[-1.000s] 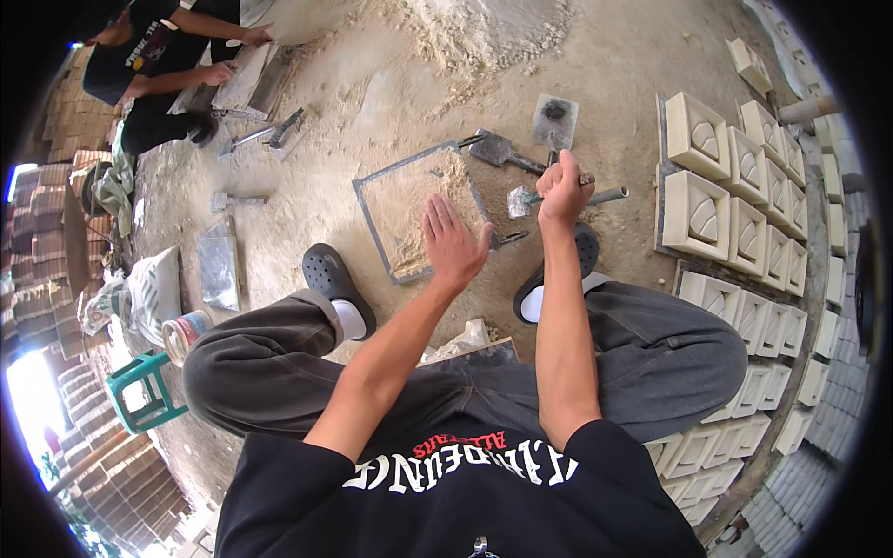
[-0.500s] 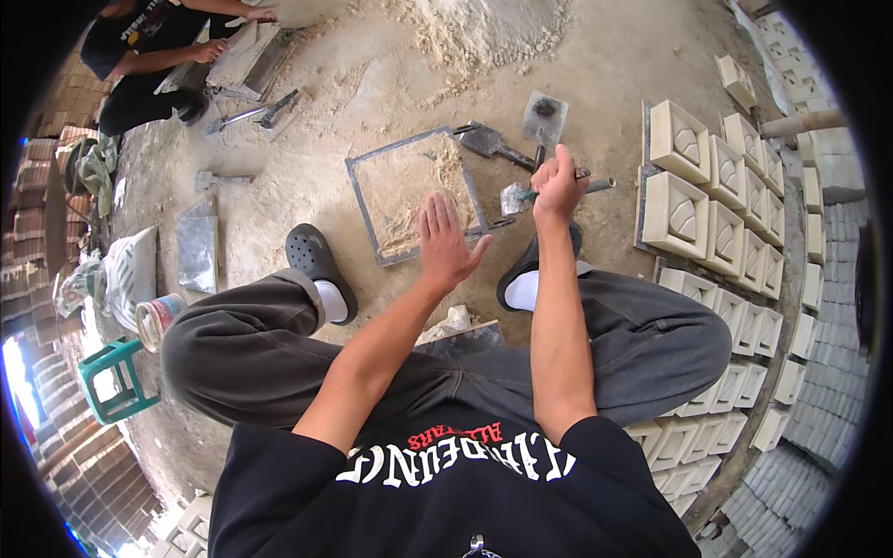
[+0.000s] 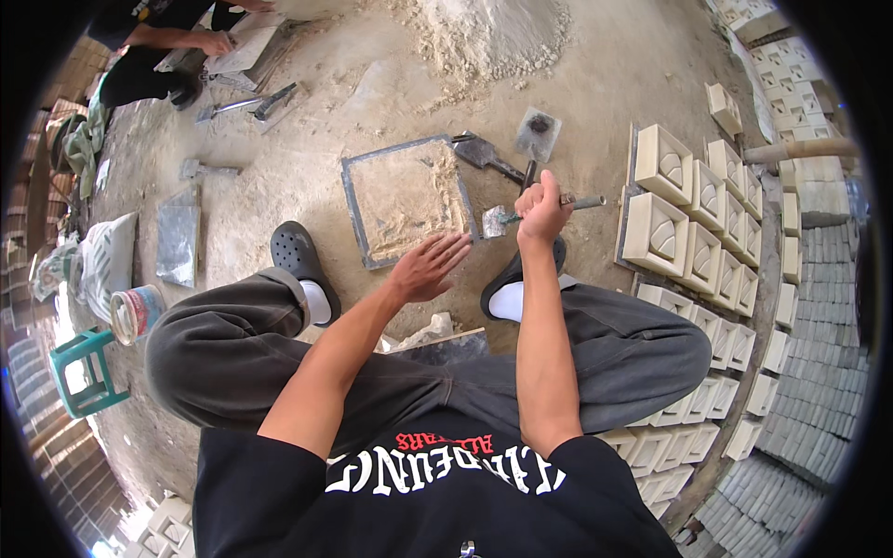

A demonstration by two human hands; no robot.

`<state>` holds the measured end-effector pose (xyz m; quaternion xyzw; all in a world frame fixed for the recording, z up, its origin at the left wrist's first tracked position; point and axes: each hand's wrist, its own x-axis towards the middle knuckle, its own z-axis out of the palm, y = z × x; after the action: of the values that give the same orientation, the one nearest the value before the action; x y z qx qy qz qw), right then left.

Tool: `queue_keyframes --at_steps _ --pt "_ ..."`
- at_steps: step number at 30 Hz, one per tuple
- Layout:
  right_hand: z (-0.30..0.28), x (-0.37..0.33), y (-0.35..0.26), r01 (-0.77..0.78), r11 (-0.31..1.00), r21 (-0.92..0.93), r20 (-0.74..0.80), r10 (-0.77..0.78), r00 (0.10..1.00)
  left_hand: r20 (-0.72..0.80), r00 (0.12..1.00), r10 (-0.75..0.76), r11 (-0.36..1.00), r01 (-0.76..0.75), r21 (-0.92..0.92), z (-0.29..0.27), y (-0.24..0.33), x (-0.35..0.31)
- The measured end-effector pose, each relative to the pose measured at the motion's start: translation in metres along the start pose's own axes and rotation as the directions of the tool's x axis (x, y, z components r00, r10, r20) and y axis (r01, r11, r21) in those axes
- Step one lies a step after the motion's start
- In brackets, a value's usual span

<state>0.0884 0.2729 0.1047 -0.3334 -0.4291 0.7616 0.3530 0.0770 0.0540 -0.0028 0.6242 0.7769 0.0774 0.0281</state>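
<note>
My right hand is closed around a hand tool with a greenish pipe handle and a pale, dust-caked head; its exact kind is unclear. My left hand is open, fingers stretched to the right, at the lower right edge of a square dark-rimmed mould frame. Pale, crumbly powder fills that frame, rougher along its right side. Just beyond my right hand lie a dark trowel and a grey square-bladed trowel.
Cast pale blocks stand in rows at the right. A powder heap rises at the far side. At the far left a co-worker's hand touches a mould. A green stool and a bucket stand left.
My left hand has drawn back from the powder to the frame's lower edge, its fingers turning right. My right hand still grips the tool. The whole view has shifted slightly.
</note>
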Motion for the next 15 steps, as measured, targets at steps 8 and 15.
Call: queue_keyframes --at_steps 8,15 --pt "0.005 -0.01 0.001 0.001 0.996 -0.094 0.009 0.0 1.0 0.024 0.996 -0.086 0.988 0.089 -0.128 -0.004 -0.006 0.019" --pt "0.031 -0.024 0.002 0.02 0.993 -0.117 0.13 -0.005 0.992 -0.079 0.977 -0.201 0.974 0.19 -0.127 -0.01 -0.02 0.016"
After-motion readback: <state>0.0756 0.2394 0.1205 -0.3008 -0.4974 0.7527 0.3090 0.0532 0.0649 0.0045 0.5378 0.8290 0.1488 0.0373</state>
